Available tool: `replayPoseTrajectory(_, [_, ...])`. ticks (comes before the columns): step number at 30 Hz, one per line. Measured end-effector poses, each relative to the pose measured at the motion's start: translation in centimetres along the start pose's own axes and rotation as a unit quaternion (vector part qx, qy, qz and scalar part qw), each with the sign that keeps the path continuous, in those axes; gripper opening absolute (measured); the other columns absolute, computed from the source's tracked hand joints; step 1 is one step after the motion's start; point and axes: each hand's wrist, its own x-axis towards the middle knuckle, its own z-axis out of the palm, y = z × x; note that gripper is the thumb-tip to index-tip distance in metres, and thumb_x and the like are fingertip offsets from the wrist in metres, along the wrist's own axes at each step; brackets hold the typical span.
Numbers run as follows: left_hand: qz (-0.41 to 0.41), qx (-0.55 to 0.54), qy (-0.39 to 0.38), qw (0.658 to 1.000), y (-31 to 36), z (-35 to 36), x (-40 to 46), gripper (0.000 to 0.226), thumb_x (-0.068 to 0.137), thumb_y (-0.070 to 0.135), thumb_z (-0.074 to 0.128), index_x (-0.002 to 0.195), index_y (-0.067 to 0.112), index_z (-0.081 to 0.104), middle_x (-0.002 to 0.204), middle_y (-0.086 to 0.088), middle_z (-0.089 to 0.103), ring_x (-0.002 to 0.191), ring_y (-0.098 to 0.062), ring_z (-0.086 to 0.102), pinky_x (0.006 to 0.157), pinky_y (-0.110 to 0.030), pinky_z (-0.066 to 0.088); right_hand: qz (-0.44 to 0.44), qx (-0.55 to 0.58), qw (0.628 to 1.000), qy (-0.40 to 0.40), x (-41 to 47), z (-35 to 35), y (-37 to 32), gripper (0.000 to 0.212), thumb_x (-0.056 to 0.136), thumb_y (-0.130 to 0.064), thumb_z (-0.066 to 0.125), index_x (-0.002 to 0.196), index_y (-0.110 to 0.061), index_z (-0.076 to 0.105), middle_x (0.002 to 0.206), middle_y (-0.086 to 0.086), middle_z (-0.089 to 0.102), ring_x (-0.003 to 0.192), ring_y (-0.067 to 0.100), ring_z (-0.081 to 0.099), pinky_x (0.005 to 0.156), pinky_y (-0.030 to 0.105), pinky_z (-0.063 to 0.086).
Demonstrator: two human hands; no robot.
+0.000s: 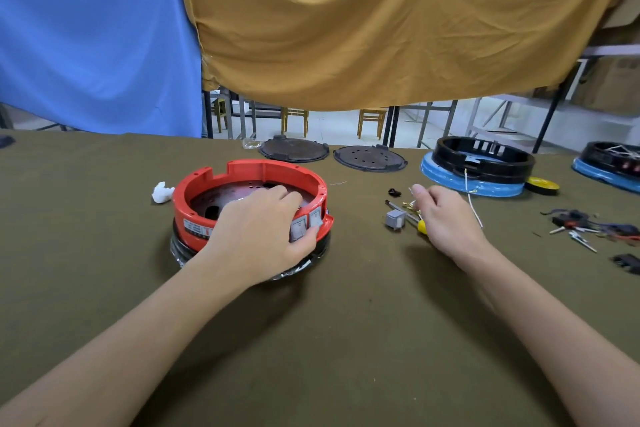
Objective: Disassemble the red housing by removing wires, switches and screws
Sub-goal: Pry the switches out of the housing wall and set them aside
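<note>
The round red housing (pixel 242 172) stands left of centre on a black base wrapped in clear film. My left hand (pixel 263 232) grips its near right wall, fingers inside the rim and thumb under two grey rocker switches (pixel 306 224). My right hand (pixel 446 218) hovers to the right, thumb and forefinger pinched on small brass terminals (pixel 410 206). Beneath that hand lie a loose grey switch (pixel 394 218) and a yellow-handled screwdriver (pixel 420 226). A thin white wire (pixel 472 204) runs past my right hand.
A white crumpled scrap (pixel 162 191) lies left of the housing. Two dark round plates (pixel 294 150) sit at the far edge. Black rings on blue bases (pixel 481 163) stand at the right, with a yellow tape roll (pixel 542 185) and a heap of removed wires (pixel 595 227).
</note>
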Motion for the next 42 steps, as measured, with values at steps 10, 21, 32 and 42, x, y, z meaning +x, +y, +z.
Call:
replayPoseTrajectory(10, [0.065, -0.123, -0.114, 0.984, -2.6, -0.8, 0.5, 0.047, 0.085, 0.058, 0.040, 0.120, 0.034, 0.060, 0.111, 0.019, 0.065, 0.098, -0.004, 0.058, 0.081, -0.031, 0.051, -0.020, 0.303, 0.925, -0.229, -3.2, 2.2, -2.7, 0.020, 0.099, -0.029, 0.061, 0.092, -0.010, 0.062, 0.061, -0.006, 0.041, 0.046, 0.010, 0.028, 0.041, 0.020, 0.023])
replayPoseTrajectory(21, [0.105, -0.249, -0.165, 0.948, -4.5, -1.2, 0.6, 0.039, 0.093, 0.029, 0.065, 0.131, 0.036, 0.060, 0.105, 0.030, 0.058, 0.106, -0.007, 0.050, 0.096, -0.035, 0.043, -0.067, 0.509, 0.823, -0.242, -3.7, 1.5, -3.9, 0.020, 0.078, 0.008, 0.073, 0.089, -0.009, 0.076, 0.077, 0.007, 0.069, 0.056, 0.010, 0.057, 0.058, 0.019, 0.050])
replayPoseTrajectory(32, [0.069, -0.293, -0.149, 0.942, -2.0, -0.8, 0.1, 0.033, 0.090, 0.046, 0.050, 0.121, 0.037, 0.059, 0.120, 0.023, 0.059, 0.118, 0.000, 0.049, 0.112, -0.044, 0.031, -0.093, 0.537, 0.820, -0.174, -4.9, 1.1, -5.0, 0.019, 0.071, -0.002, 0.079, 0.084, -0.015, 0.074, 0.096, 0.012, 0.073, 0.079, 0.026, 0.066, 0.063, 0.026, 0.056])
replayPoseTrajectory(42, [0.043, -0.337, -0.135, 0.931, -1.7, -0.6, 0.1, 0.031, 0.092, 0.044, 0.052, 0.117, 0.032, 0.065, 0.114, 0.018, 0.066, 0.114, -0.005, 0.057, 0.104, -0.048, 0.040, -0.121, 0.461, 0.862, -0.171, -5.0, 1.1, -5.0, 0.017, 0.079, -0.004, 0.068, 0.095, -0.012, 0.069, 0.090, 0.006, 0.070, 0.068, 0.016, 0.059, 0.066, 0.026, 0.050])
